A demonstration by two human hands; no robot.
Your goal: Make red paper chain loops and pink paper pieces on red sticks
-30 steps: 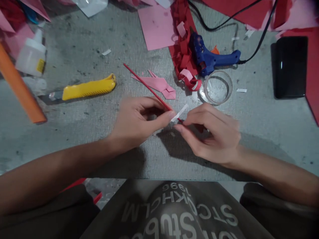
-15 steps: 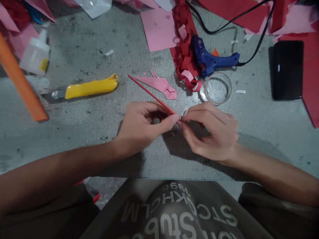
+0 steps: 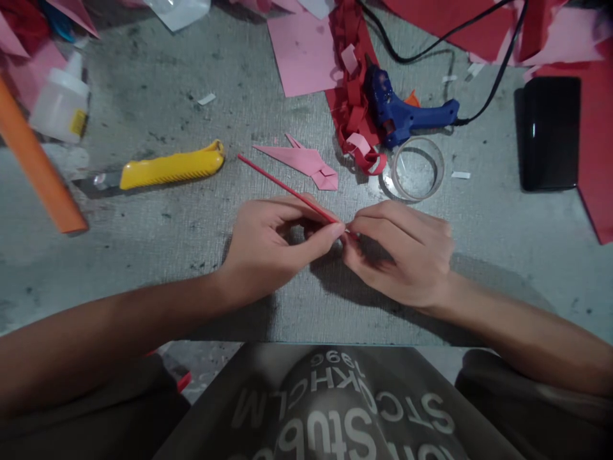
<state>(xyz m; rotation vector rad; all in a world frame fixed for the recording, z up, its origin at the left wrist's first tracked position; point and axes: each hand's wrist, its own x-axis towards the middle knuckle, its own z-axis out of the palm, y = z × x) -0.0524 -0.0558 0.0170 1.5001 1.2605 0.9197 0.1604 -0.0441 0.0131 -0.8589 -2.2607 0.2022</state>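
My left hand [image 3: 275,246] pinches the near end of a thin red stick [image 3: 282,182], which slants up and to the left over the grey table. My right hand [image 3: 400,252] meets it fingertip to fingertip and pinches the same end of the stick, pressing down a small white strip that is now almost hidden between the fingers. A folded pink paper shape [image 3: 306,161] lies just beyond the hands.
A yellow utility knife [image 3: 167,167] lies at the left beside an orange tube [image 3: 36,166] and a glue bottle [image 3: 60,105]. Behind the hands are a tape roll [image 3: 416,169], a blue glue gun [image 3: 402,112], a red paper chain [image 3: 352,96], pink paper [image 3: 301,51] and a black phone [image 3: 548,134].
The white strip that stuck out between my fingertips has been wrapped down round the stick's end and is now nearly hidden. My hands have closed together.
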